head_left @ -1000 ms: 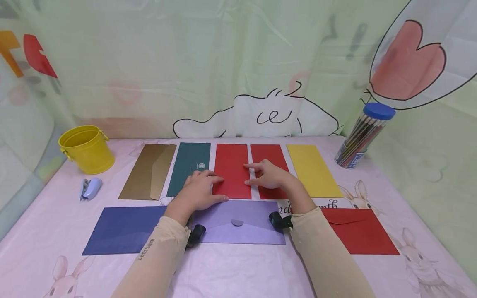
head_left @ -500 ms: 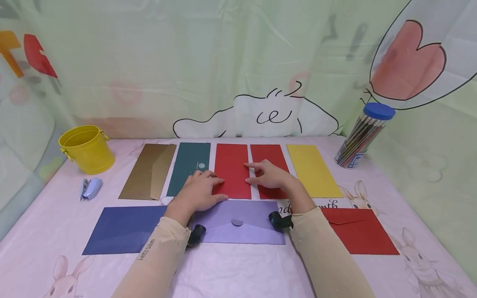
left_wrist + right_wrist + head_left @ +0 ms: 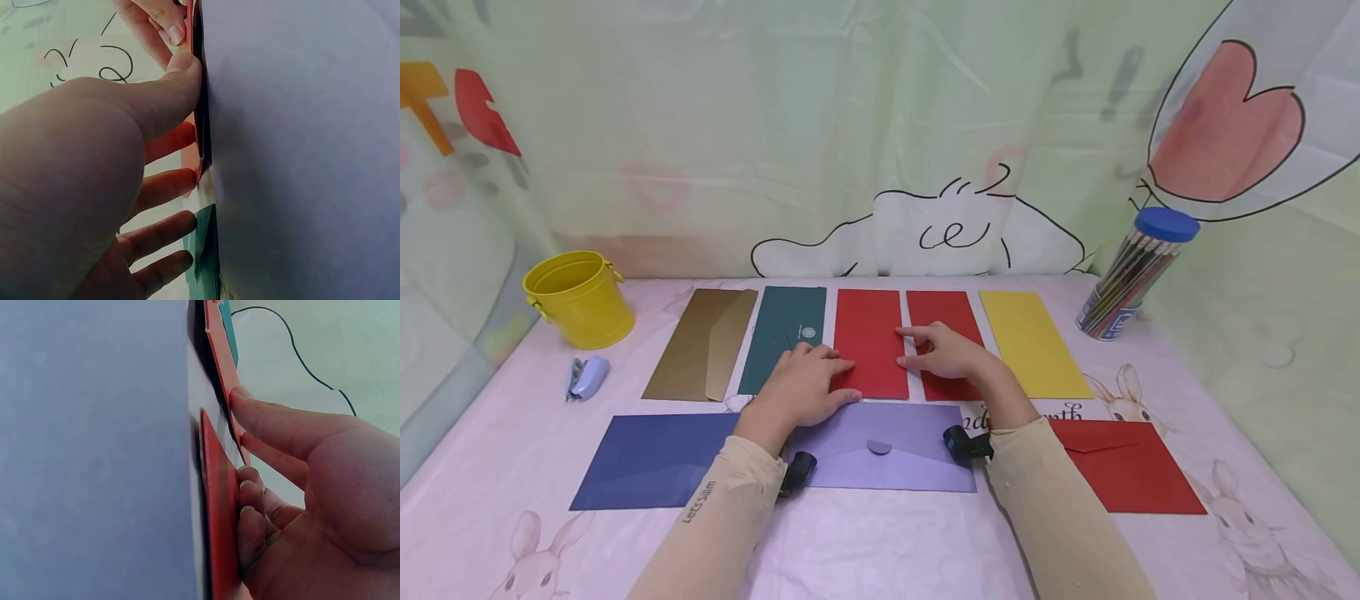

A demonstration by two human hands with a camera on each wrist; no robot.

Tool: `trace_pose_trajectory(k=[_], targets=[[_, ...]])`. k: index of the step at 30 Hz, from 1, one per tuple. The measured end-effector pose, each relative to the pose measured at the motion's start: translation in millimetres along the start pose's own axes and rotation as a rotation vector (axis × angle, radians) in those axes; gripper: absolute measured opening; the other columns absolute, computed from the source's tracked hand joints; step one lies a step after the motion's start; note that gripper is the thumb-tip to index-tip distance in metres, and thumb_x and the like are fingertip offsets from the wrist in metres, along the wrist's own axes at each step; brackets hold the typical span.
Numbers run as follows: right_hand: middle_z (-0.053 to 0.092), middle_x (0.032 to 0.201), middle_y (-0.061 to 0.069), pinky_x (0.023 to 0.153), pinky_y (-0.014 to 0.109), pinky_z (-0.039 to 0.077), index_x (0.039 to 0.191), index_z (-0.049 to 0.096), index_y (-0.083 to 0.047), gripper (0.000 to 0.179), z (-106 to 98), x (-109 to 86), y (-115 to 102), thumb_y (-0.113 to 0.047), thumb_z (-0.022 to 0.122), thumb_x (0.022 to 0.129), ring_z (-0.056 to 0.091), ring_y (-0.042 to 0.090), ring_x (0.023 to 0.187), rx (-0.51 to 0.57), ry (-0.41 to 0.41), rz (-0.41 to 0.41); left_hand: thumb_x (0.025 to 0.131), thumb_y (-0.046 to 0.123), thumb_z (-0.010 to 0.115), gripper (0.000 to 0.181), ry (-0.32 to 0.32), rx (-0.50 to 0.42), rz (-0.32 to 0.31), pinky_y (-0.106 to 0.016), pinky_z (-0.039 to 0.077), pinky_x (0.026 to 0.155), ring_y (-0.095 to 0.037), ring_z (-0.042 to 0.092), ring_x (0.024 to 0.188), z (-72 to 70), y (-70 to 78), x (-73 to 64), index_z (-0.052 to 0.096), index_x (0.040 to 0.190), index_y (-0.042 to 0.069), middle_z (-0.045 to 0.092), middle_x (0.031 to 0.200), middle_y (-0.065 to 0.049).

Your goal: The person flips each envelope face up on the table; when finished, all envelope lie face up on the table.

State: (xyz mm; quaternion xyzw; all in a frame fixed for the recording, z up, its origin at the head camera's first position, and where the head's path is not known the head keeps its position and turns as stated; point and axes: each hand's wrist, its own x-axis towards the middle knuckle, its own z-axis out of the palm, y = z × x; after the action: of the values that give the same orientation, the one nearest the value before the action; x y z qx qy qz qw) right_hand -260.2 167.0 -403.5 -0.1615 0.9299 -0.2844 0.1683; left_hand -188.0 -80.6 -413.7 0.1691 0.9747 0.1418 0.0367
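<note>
A red envelope (image 3: 868, 321) lies upright in the middle of the back row. My left hand (image 3: 808, 385), fingers spread, touches its left side; its outer fingers reach over the dark green envelope (image 3: 790, 317), as the left wrist view shows. The left thumb (image 3: 184, 69) rests at the red envelope's near edge. My right hand (image 3: 946, 350) has index finger and thumb stretched to the same envelope's right edge. Its other fingers (image 3: 252, 528) are bent and rest on a second red envelope (image 3: 938, 304), partly hidden under the hand. A lilac envelope (image 3: 880, 471) lies below both wrists.
A brown envelope (image 3: 681, 354) and a yellow envelope (image 3: 1033, 342) end the back row. In front lie a blue envelope (image 3: 647, 458) and a red flapped envelope (image 3: 1138, 471). A yellow bucket (image 3: 583, 304), small lilac stapler (image 3: 587, 379) and pencil jar (image 3: 1131, 279) stand at the sides.
The head view has shifted very slightly. Both hands stay in the same place on the envelopes, with no visible movement of the envelopes.
</note>
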Motion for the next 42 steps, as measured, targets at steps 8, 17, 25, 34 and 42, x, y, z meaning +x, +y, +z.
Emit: trace_pose_trajectory(k=[8, 17, 25, 34, 42], targets=[[0.051, 0.129, 0.016, 0.094, 0.043, 0.048, 0.153, 0.047, -0.017, 0.067, -0.1, 0.8, 2.9, -0.033, 0.072, 0.093, 0.046, 0.031, 0.121, 0.009, -0.001, -0.021, 0.095, 0.046, 0.065, 0.054, 0.001, 0.005, 0.042, -0.049, 0.033, 0.109, -0.032, 0.044, 0.132, -2.4, 2.6, -0.7, 0.061, 0.142, 0.02, 0.053, 0.144, -0.01], [0.055, 0.123, 0.015, 0.088, 0.039, 0.048, 0.152, 0.047, -0.015, 0.066, -1.2, 0.7, 5.6, -0.034, 0.071, 0.093, 0.047, 0.03, 0.115, 0.035, -0.013, -0.021, 0.098, 0.033, 0.066, 0.037, 0.033, -0.035, 0.155, -0.043, 0.039, 0.107, -0.026, 0.054, 0.122, -1.5, 2.2, 0.7, 0.07, 0.13, 0.016, 0.067, 0.126, -0.004], [0.055, 0.122, 0.014, 0.087, 0.039, 0.047, 0.152, 0.047, -0.014, 0.065, -1.7, 0.2, 4.6, -0.034, 0.069, 0.094, 0.047, 0.029, 0.115, 0.065, -0.016, -0.021, 0.099, 0.025, 0.066, 0.024, 0.075, -0.061, 0.214, -0.039, 0.046, 0.099, -0.022, 0.061, 0.108, -1.6, 0.8, 2.2, 0.074, 0.12, 0.015, 0.07, 0.11, 0.001], [0.055, 0.124, 0.015, 0.093, 0.046, 0.046, 0.152, 0.047, -0.015, 0.061, -2.1, 1.5, 5.8, -0.036, 0.064, 0.097, 0.046, 0.032, 0.118, 0.087, -0.021, -0.035, 0.1, 0.023, 0.064, 0.043, 0.096, -0.026, 0.185, -0.039, 0.051, 0.094, -0.022, 0.067, 0.101, -3.7, 3.5, 2.0, 0.056, 0.143, 0.022, 0.07, 0.113, -0.001], [0.038, 0.155, 0.014, 0.108, 0.063, 0.033, 0.155, 0.041, -0.029, 0.063, -3.0, 1.2, 6.0, -0.048, 0.059, 0.098, 0.033, 0.036, 0.142, 0.206, -0.014, 0.038, 0.09, 0.002, 0.07, 0.081, 0.222, 0.086, 0.281, -0.033, 0.053, 0.08, -0.018, 0.063, 0.074, -5.4, 4.3, 3.2, 0.033, 0.158, 0.025, 0.064, 0.08, 0.001]])
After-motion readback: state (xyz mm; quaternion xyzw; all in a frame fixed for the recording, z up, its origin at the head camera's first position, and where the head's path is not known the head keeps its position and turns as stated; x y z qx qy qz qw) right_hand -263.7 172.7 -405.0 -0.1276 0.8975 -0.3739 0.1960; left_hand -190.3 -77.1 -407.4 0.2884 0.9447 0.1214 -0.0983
